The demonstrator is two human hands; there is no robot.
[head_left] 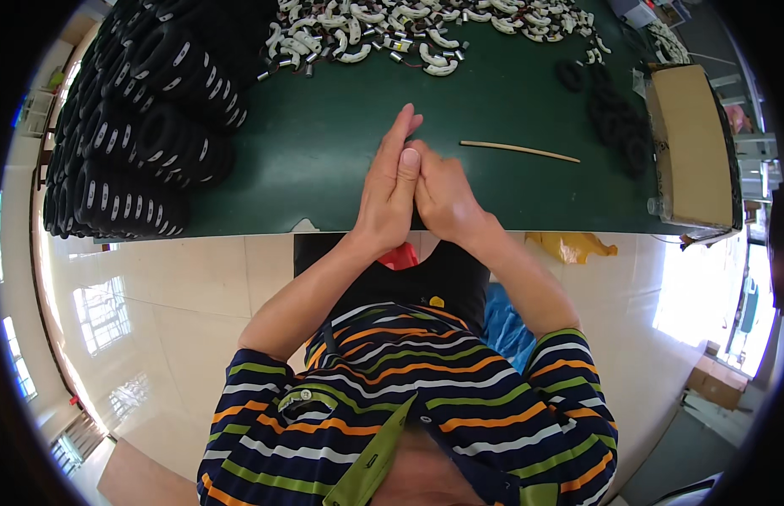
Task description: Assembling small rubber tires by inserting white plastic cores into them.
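Observation:
My left hand point(390, 190) is held upright over the near edge of the green table, its fingers stretched out and pressed together, the thumb lying toward my right hand point(445, 190). That hand is curled into a fist against the left palm. Anything inside it is hidden. To the right of the hands, a thin wooden stick point(520, 152) lies on the table, touched by neither hand.
Black rings with white marks point(114, 198) stand in tall stacks at the left. White curved parts and small metal cylinders point(354, 34) are heaped at the far side. Loose black rings point(615, 118) lie near a cardboard box point(695, 143) on the right of the green table point(324, 169).

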